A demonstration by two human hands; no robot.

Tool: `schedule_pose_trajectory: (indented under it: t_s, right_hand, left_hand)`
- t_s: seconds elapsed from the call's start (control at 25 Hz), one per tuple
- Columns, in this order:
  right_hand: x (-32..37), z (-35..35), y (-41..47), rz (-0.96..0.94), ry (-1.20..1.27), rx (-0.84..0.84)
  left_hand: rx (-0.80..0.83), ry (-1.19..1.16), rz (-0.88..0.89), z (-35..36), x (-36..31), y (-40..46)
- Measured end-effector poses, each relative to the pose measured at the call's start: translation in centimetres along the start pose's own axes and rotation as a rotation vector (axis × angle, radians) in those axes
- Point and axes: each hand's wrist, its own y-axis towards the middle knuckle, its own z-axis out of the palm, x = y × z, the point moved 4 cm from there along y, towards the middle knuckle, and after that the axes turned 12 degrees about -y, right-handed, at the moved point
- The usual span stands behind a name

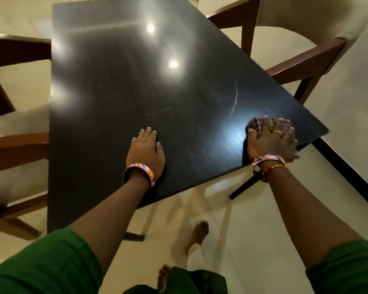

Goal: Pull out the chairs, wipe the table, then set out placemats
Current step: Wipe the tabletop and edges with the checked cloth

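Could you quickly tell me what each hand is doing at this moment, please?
Left hand: open, flat on the black table, holding nothing.
Right hand: blurred, presses a checked cloth onto the table near its corner.
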Motion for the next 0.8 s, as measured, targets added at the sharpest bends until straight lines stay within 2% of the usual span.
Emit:
schedule_pose_trajectory:
  t_s: [0.08,0.16,0.24,0.32,0.4,0.56,0.64,0.72,0.8]
  right_hand:
    - [4.1,0.5,-3.6,-0.166,-0.038,-0.026]
    - [9.2,1.1,-8.0,-0.435,-0.012,-0.071]
    - [13.5,1.4,-11.0,-0.703,-0.008,-0.042]
    - [15.3,1.4,-9.7,-0.838,-0.054,0.016]
    - [13.8,1.1,-4.7,-0.729,-0.073,0.033]
    - [4.9,0.1,6.1,-0.233,-0.094,0.061]
    - [2.9,-0.4,8.2,-0.076,-0.084,0.072]
    - [4.7,0.0,7.8,-0.083,-0.079,0.029]
    - [9.2,0.8,5.3,-0.286,-0.039,-0.022]
  left_hand:
    - [-0.041,0.065,-0.085,-0.3,0.8,-0.3]
    - [-0.058,0.1,-0.139,-0.6,1.5,-0.5]
    - [-0.039,0.099,-0.124,-0.7,1.6,-0.4]
    - [-0.005,0.12,-0.091,-0.6,1.4,-0.1]
    - [0.026,0.161,-0.07,-0.3,1.3,0.2]
    - [0.099,0.219,-0.009,0.9,0.8,1.6]
    - [0.142,0.217,0.039,1.7,-0.1,3.2]
    - [0.175,0.218,0.08,3.1,-1.8,5.7]
    - [0.184,0.223,0.111,4.5,-3.6,8.4]
